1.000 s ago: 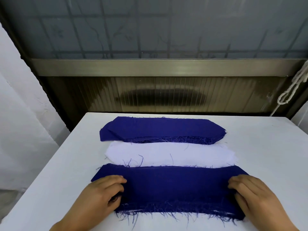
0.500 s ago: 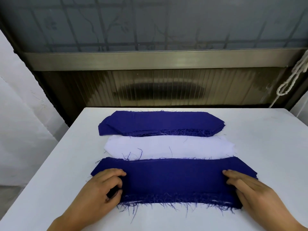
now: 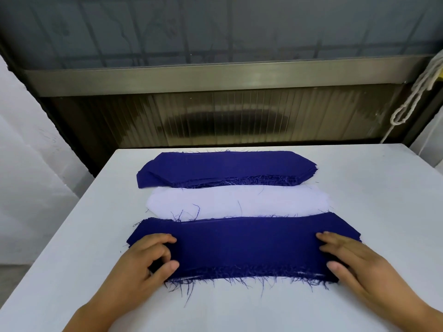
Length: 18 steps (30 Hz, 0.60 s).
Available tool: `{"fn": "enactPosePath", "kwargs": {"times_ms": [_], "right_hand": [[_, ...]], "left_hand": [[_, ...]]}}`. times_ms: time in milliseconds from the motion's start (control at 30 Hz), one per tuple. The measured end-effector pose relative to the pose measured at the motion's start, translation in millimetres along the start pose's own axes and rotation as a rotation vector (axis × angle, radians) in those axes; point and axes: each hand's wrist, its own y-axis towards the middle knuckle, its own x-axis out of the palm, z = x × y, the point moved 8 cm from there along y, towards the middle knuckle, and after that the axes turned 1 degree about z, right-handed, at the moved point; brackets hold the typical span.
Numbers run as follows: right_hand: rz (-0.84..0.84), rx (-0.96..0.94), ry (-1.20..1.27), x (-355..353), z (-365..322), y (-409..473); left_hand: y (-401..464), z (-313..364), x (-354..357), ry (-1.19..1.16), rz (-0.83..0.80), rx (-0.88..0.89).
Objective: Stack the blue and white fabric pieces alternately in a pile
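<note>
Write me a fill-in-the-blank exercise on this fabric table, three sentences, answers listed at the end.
1. Both hands rest on the near fabric pile, whose colour is ____.
2. The white fabric pile lies between two ____ piles.
3. The left hand is at the near pile's left end, and the right hand is at its ____ end.

Answers: blue; blue; right

- The near blue pile (image 3: pixel 244 245) has shifted a little farther up the table.
- The right hand (image 3: pixel 354 262) has gone from curled at the pile's end to lying flatter on it.
</note>
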Motion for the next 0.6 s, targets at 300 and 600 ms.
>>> {"fn": "enactPosePath", "kwargs": {"times_ms": [300,600], "right_hand": [[0.04,-0.003,-0.062,11,-18,64],[-0.075,0.22,-0.03,46,12,77]], "left_hand": [[65,37,9,0.217,0.045,0.032],[75,21,45,0.207,-0.011,-0.041]]}}
